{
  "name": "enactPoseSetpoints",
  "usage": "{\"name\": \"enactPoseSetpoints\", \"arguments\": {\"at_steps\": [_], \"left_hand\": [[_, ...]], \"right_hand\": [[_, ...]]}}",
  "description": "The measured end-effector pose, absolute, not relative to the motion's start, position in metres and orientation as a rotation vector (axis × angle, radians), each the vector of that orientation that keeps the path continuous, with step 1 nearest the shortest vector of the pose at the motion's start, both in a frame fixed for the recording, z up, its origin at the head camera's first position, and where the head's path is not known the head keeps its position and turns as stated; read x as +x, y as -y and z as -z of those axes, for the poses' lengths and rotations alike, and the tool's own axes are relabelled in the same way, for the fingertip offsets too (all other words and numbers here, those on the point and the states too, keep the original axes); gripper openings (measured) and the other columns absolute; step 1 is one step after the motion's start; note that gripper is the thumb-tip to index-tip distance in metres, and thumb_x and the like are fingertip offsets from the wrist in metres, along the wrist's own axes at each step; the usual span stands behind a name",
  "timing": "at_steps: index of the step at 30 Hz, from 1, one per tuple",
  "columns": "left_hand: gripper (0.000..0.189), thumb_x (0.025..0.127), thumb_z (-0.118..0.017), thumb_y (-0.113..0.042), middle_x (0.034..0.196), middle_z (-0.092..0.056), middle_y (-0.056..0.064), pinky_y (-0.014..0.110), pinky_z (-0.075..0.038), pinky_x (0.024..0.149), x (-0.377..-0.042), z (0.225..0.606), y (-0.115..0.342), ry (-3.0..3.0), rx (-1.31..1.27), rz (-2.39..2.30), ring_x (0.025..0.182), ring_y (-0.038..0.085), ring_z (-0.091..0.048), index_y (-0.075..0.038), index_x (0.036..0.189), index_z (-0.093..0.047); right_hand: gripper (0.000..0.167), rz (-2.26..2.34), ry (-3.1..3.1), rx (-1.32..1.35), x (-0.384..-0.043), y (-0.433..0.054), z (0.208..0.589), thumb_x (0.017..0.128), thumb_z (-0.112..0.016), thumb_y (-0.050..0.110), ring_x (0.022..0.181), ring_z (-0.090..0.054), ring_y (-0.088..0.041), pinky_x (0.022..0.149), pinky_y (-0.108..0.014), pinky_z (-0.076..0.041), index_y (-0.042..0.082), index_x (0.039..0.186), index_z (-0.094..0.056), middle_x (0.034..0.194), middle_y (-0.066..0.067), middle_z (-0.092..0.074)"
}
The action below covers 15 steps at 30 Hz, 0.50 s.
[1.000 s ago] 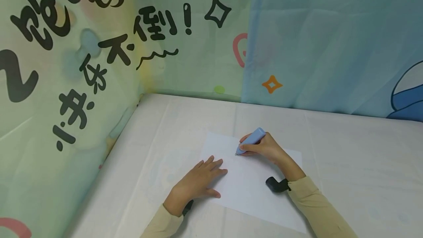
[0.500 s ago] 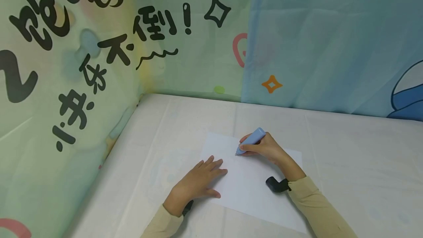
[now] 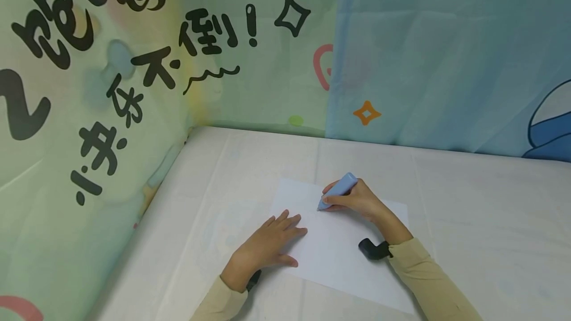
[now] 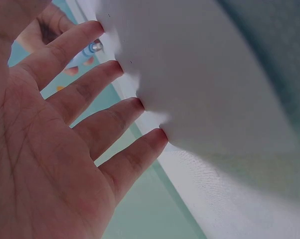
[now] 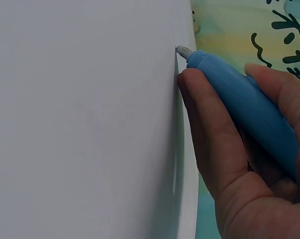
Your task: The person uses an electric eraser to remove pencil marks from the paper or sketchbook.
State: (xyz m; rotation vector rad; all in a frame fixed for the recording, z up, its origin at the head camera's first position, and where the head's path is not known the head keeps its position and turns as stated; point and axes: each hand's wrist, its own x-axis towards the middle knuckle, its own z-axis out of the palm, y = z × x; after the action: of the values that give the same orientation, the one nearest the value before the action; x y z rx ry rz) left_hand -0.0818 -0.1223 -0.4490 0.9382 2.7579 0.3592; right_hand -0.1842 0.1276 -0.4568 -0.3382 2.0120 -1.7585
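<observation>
A white sheet of paper (image 3: 343,261) lies on the white-covered table. My right hand (image 3: 359,199) grips a thick light-blue pen (image 3: 340,189) with a slim metal tip. In the right wrist view the pen (image 5: 244,107) slants, its tip at the paper's surface, thumb and fingers curled round the barrel. My left hand (image 3: 269,241) is spread with straight fingers over the sheet's left edge. Seen from the left wrist, its fingertips (image 4: 135,103) touch the paper (image 4: 200,79), where a couple of tiny dark marks show.
The table (image 3: 490,222) extends to both sides of the sheet. A green printed cloth (image 3: 250,93) with black lettering stands at the left and back, and a blue cloth (image 3: 446,63) hangs behind on the right. A black wrist mount (image 3: 373,249) juts over the paper.
The pen's tip has shifted very slightly towards me on the paper. My left hand keeps its place.
</observation>
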Motion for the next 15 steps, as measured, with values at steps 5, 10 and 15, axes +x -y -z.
{"name": "enactPoseSetpoints", "arguments": {"at_steps": [5, 10, 15], "left_hand": [[0.069, 0.078, -0.076, -0.041, 0.152, -0.043, 0.009, 0.049, -0.037, 0.111, -0.0813, 0.449, 0.1223, -2.756, 0.938, -0.363, 0.143, 0.032, -0.033, -0.015, 0.138, -0.055], [0.069, 0.079, -0.076, -0.041, 0.152, -0.042, 0.009, 0.049, -0.037, 0.111, -0.0816, 0.4494, 0.1223, -2.754, 0.943, -0.37, 0.143, 0.033, -0.033, -0.014, 0.139, -0.054], [0.069, 0.079, -0.076, -0.041, 0.152, -0.042, 0.01, 0.049, -0.037, 0.111, -0.082, 0.4491, 0.1224, -2.758, 0.951, -0.371, 0.143, 0.034, -0.033, -0.014, 0.138, -0.055]], "right_hand": [[0.034, 1.748, -2.008, -0.351, -0.1832, -0.1269, 0.4579, 0.084, -0.072, -0.001, 0.086, -0.072, -0.021, 0.076, -0.037, -0.06, -0.021, 0.108, -0.059, 0.099, -0.021, -0.07], [0.034, 1.745, -1.998, -0.348, -0.183, -0.127, 0.4584, 0.084, -0.072, 0.0, 0.087, -0.072, -0.022, 0.077, -0.038, -0.06, -0.021, 0.109, -0.059, 0.099, -0.022, -0.07], [0.034, 1.744, -1.985, -0.35, -0.183, -0.1267, 0.4579, 0.084, -0.072, -0.001, 0.087, -0.072, -0.023, 0.076, -0.038, -0.06, -0.021, 0.108, -0.059, 0.098, -0.021, -0.07]]}}
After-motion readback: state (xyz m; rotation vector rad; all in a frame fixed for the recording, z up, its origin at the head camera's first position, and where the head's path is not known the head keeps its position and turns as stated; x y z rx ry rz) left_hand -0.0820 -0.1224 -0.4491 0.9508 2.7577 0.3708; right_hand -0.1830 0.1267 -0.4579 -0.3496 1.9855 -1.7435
